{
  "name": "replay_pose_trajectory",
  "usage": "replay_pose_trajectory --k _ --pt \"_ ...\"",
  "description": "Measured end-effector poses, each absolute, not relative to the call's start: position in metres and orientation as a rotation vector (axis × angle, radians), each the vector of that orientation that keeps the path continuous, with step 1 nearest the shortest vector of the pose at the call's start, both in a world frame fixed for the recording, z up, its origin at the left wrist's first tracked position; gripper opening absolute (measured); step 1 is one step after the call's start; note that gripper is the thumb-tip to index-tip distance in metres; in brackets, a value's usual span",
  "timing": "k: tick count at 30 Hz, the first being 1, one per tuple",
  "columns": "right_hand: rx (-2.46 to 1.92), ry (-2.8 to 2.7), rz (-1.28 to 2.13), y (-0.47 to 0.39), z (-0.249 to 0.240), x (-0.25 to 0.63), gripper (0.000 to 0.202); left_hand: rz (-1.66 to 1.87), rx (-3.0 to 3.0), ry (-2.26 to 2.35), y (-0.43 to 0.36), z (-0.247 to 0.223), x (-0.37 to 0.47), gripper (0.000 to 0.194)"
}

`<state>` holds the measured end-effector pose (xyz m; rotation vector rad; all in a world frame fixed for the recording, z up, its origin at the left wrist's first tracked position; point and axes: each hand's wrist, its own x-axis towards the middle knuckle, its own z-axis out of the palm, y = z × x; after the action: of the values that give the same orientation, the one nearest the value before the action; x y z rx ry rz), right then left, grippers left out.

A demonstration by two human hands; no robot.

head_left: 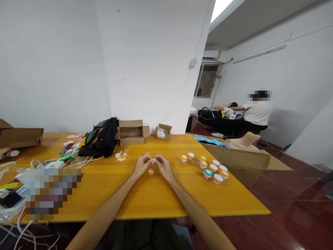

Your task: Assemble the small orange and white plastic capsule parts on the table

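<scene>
My left hand (142,164) and my right hand (163,165) meet over the middle of the wooden table (135,198). Between their fingertips they pinch a small whitish piece (153,160), too small to make out. Just below it an orange lid (151,171) with pale marks lies on the table. A small pile of white and orange round pieces (121,156) is left of my left hand. To the right of my right hand stand several small clear jars with white, orange or teal lids, among them a teal-lidded jar (207,173).
An open cardboard box (131,140), a smaller box (163,132) and a dark bag (104,137) stand along the back. Cables and a power strip (13,208) fill the left side. Beyond a large carton (234,159), a person in white (257,113) sits near someone lying down.
</scene>
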<state>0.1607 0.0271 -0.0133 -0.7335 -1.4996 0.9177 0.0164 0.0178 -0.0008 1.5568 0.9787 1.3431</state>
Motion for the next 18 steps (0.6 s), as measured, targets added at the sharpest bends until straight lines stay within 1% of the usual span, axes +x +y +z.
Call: replay_pose_trajectory --k 12,18 --pt "-0.742 -1.551 0.801 0.0245 -0.013 0.1603 0.015 1.37 1.505 0.969 0.0175 -0.0015 0.02 0.025" --pt "-0.755 -1.504 0.871 0.0259 -0.0134 0.1603 0.016 1.353 1.503 0.966 0.0152 0.0009 0.0206 0.028"
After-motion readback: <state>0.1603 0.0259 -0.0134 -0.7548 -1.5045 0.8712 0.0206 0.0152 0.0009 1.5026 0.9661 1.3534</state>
